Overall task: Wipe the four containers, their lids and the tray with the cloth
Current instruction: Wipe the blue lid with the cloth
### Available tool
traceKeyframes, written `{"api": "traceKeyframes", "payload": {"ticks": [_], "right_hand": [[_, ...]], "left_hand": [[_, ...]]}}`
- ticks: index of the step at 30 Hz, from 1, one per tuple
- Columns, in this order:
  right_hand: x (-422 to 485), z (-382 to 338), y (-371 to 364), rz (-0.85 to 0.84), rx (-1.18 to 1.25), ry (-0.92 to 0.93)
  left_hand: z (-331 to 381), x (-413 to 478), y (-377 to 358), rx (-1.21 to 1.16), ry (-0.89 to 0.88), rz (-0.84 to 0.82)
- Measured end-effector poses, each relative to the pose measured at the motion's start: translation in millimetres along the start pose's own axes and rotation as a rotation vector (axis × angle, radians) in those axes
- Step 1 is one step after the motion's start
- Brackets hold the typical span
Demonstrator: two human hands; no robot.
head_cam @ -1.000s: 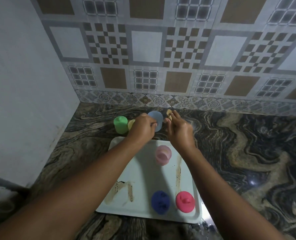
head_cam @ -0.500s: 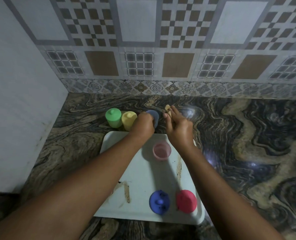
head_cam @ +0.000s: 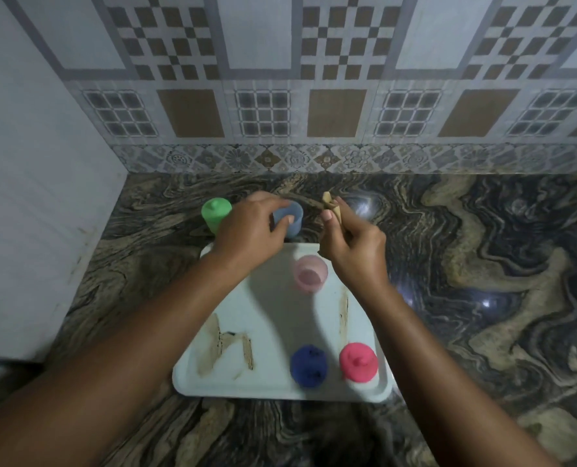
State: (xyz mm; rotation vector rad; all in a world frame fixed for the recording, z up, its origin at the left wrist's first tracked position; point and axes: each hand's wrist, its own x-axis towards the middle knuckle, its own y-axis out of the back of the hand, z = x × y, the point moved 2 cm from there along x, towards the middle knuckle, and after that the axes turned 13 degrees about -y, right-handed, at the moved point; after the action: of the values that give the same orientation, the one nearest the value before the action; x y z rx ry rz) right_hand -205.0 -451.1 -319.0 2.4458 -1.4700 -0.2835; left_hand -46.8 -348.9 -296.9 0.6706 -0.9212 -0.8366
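Curled round the blue container (head_cam: 290, 218), left hand (head_cam: 246, 232) holds it beyond the tray (head_cam: 263, 389), right hand (head_cam: 356, 246) pinching the cloth (head_cam: 330, 204), so the pink container (head_cam: 309, 274) is likely next.

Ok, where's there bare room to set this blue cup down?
The counter right of the tray is bare and wide. On the tray, the middle is free, between the pink cup and the blue lid and pink lid. Crowded: behind the tray, around the green container, the left hand on the blue cup and the right hand with the cloth.
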Motion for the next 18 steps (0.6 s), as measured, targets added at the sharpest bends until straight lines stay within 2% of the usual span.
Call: {"api": "traceKeyframes", "payload": {"ticks": [4,8,12,18], "right_hand": [[-49,-2,18,-0.06,-0.013,-0.02],[-105,13,30,-0.178,0.081,-0.14],[-138,49,36,-0.17,-0.029,-0.176],[-158,75,44,-0.143,-0.092,-0.203]], "left_hand": [[27,-49,13,-0.099,-0.023,-0.062],[49,-105,-11,-0.154,0.039,-0.272],[56,-156,-43,-0.092,0.031,-0.452],[61,-181,-63,0.001,0.014,-0.458]]}}
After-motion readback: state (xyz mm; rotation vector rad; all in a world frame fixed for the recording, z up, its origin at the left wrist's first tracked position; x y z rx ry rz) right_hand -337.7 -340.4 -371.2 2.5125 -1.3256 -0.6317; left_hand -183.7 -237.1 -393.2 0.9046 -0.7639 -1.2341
